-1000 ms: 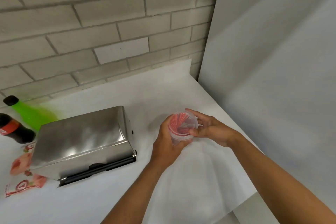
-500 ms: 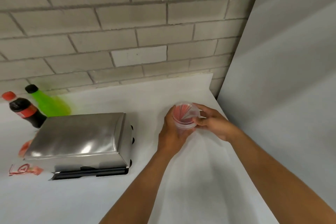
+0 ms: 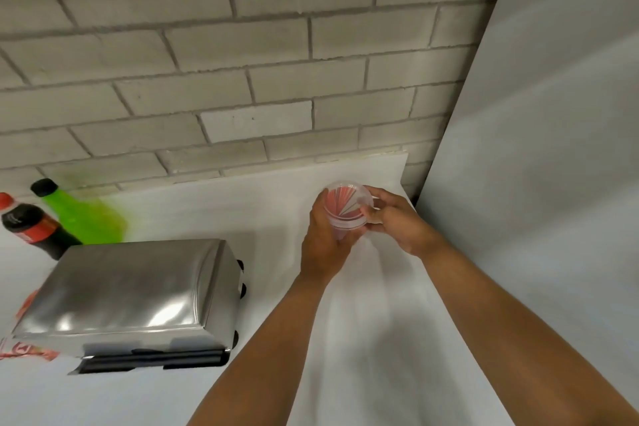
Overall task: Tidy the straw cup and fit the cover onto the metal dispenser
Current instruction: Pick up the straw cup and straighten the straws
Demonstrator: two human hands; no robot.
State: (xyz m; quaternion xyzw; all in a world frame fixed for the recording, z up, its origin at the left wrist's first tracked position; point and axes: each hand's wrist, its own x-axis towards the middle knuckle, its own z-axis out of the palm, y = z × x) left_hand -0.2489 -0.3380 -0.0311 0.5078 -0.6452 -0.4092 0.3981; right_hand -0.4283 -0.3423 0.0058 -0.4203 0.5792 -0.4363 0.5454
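A clear plastic straw cup (image 3: 344, 206) full of red and white straws is held above the white counter near its back right corner. My left hand (image 3: 323, 242) wraps around the cup's body from the left. My right hand (image 3: 394, 220) pinches the cup's rim on the right side. The metal dispenser (image 3: 138, 290), a shiny steel box with a dark slot along its front, lies on the counter to the left, well apart from both hands. Its cover appears to sit on it; I cannot tell whether it is seated.
A green bottle (image 3: 81, 214) and a dark cola bottle (image 3: 33, 228) stand at the back left by the brick wall (image 3: 242, 62). Red printed packets (image 3: 26, 353) lie partly under the dispenser's left side. A grey panel (image 3: 536, 183) bounds the counter (image 3: 363, 339) on the right.
Both hands have carried the cup away from me toward the back right corner. The view has tilted up and shifted, showing more of the wall and bottles.
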